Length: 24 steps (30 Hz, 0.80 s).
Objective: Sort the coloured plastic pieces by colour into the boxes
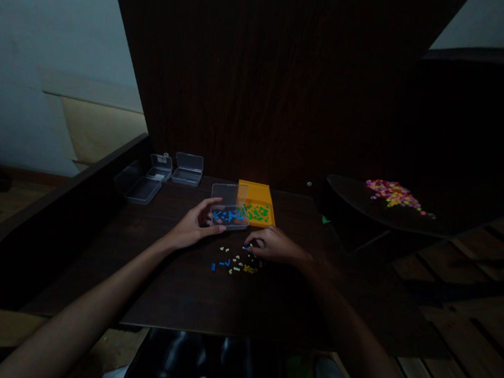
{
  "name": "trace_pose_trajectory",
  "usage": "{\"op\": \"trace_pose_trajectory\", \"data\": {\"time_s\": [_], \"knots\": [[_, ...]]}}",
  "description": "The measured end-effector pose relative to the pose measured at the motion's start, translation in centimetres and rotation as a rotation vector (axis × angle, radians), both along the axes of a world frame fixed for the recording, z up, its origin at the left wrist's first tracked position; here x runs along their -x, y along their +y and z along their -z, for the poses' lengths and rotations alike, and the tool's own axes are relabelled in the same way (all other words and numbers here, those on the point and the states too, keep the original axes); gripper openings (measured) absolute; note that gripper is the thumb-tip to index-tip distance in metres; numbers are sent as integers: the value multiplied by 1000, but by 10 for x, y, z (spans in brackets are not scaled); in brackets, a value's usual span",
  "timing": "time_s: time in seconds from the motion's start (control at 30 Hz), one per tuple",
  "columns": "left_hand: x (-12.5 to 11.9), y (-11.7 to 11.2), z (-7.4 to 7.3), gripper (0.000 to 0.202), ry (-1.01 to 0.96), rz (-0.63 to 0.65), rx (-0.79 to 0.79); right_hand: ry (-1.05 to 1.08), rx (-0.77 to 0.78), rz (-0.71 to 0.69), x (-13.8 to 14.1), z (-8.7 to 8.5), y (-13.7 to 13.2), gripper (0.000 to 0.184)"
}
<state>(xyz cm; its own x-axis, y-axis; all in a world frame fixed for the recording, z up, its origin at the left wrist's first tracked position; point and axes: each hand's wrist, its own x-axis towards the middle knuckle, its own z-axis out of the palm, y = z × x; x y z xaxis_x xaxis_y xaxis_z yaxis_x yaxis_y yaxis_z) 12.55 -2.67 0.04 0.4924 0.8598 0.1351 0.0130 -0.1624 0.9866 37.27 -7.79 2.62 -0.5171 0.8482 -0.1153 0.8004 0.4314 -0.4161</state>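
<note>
The desk (163, 288) is dark wood, a pale wall (62, 16) far left. Mid-desk, the left hand (191, 226) clasps a clear box (235, 228); nearer right, the right hand (270, 244) pinches a blue piece (245, 248).

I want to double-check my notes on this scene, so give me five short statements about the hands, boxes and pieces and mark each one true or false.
1. The left hand has its grip on the clear box with blue pieces inside. True.
2. The yellow box is shut. False: the yellow box stands open.
3. Green pieces lie in the yellow box. True.
4. The right hand is inside the clear box. False: the right hand is over the table, by the loose pieces, a small blue piece at its fingertips.
5. The multicoloured heap lies left of the clear box. False: the multicoloured heap lies well to its right.
</note>
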Motion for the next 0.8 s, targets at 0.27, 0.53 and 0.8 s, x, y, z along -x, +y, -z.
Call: {"op": "trace_pose_trajectory", "data": {"time_s": [0.27,0.53,0.8], "knots": [[0,0,0,73,15,4,-22,47,59,46,2,2,1,21],[0,0,-1,74,34,-3,-38,47,11,21,1,2,0,19],[1,1,2,75,14,5,-24,-2,23,-17,5,-2,-3,26]]}}
